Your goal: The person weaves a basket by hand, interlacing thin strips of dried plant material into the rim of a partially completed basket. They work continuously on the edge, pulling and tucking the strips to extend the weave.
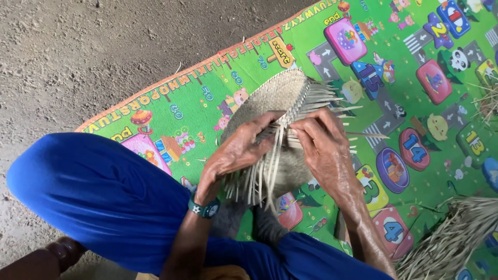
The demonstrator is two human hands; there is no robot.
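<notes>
Near edge: blue cloth-draped knees [98, 197] of the seated person, and the left forearm with a dark green wristwatch [204, 208].

Left hand [236, 153] lies on the near-left part of the round, half-woven pale straw mat piece [270, 101], fingers curled and pinched on a strip at the weave edge. Right hand [324, 148] is just right of it, fingertips closed on the same band of strips. The hands are close together, almost touching at the fingertips, both clamped on straw.

Step in hand, my read: interlacing loose strips at the working edge, at the centre of the piece where finished weave meets the free ends. Next move likely calls for lifting alternate strips with one hand while the other holds tension, so the weave stays tight; a slipped strip would open a gap.

The piece sits propped between the knees and the mat, under and beyond both hands. Unwoven pale strip ends [254, 189] hang near, toward the person; more fan out to the far right [332, 96].

Under it all: a bright green children's play mat with cartoon number tiles [207, 103]. Right near corner: a bundle of dry loose straw [456, 233]. Far left: bare grey dirt floor [78, 52].
</notes>
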